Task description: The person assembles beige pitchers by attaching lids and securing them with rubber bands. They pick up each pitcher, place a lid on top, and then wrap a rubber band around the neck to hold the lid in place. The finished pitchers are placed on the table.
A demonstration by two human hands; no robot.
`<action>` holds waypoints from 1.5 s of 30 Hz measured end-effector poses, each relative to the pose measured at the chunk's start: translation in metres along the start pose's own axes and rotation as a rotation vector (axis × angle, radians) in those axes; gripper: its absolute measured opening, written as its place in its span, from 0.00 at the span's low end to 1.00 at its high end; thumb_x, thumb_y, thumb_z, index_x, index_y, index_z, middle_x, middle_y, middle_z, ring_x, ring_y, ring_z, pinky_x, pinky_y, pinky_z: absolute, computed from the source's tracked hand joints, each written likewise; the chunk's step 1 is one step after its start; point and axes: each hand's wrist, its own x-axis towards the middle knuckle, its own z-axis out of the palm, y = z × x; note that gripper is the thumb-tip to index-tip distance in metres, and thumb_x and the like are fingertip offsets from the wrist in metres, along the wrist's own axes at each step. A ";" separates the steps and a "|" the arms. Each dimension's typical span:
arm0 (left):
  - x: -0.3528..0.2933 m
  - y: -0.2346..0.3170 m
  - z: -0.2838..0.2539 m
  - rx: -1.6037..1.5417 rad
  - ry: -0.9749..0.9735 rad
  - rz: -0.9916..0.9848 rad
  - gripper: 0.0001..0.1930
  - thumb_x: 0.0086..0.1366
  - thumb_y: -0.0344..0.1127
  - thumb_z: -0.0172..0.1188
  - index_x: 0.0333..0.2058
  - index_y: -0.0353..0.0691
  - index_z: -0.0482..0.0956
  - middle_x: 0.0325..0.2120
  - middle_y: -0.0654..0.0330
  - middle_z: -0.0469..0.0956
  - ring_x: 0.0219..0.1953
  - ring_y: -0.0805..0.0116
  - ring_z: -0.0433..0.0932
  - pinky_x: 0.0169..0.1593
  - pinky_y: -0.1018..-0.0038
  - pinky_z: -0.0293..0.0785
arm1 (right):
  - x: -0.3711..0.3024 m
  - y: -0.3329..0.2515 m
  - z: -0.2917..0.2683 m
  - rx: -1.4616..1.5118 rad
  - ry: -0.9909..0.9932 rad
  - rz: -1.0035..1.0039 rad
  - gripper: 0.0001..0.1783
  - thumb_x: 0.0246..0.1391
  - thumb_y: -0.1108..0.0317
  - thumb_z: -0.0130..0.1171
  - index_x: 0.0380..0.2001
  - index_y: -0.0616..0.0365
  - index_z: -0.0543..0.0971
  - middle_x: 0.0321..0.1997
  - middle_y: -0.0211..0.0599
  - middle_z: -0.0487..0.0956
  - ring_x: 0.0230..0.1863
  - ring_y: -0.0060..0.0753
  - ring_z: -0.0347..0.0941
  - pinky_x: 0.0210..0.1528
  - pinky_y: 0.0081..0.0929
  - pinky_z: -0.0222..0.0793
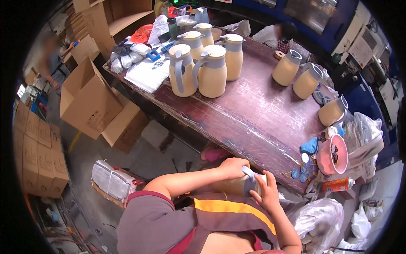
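Observation:
A cream jug (230, 186) with a grey collar lies tilted on its side across my lap, at the near edge of the table. My left hand (235, 168) is closed on the jug's upper side, next to its grey handle (248, 172). At the lid end, my right hand (267, 190) grips the jug with thumb and fingers apart around the rim. My palms and part of the jug's body are hidden. Several finished-looking cream jugs with lids and handles, such as the front one (212, 76), stand upright on the table's far left.
On the worn red-brown table (253, 110), three cream jugs without visible lids, one here (287, 68), stand along the right. A pink basin (332, 154) of small parts and an orange spray can (338, 184) sit at the right corner. Open cardboard boxes (91, 101) stand left. Another person (270, 36) is behind the table.

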 end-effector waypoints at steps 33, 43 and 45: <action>-0.022 0.018 0.006 -0.406 -0.447 0.066 0.21 0.61 0.48 0.61 0.46 0.40 0.77 0.24 0.66 0.75 0.26 0.76 0.74 0.31 0.75 0.72 | 0.005 0.029 0.008 0.305 0.202 0.306 0.32 0.50 0.46 0.58 0.56 0.50 0.72 0.60 0.46 0.68 0.63 0.50 0.60 0.63 0.44 0.54; -0.025 0.052 0.017 -0.778 -0.103 -0.199 0.15 0.65 0.44 0.59 0.26 0.41 0.70 0.14 0.69 0.67 0.15 0.81 0.63 0.20 0.81 0.59 | -0.001 0.086 0.023 0.761 0.684 0.595 0.22 0.59 0.54 0.54 0.48 0.59 0.77 0.49 0.39 0.78 0.51 0.35 0.72 0.56 0.29 0.63; -0.019 0.042 0.021 -0.833 -0.066 -0.210 0.14 0.66 0.44 0.58 0.28 0.40 0.70 0.16 0.68 0.67 0.18 0.80 0.65 0.23 0.81 0.63 | -0.018 0.106 0.024 0.196 0.676 0.580 0.27 0.56 0.50 0.56 0.54 0.56 0.73 0.57 0.42 0.73 0.60 0.43 0.66 0.61 0.38 0.58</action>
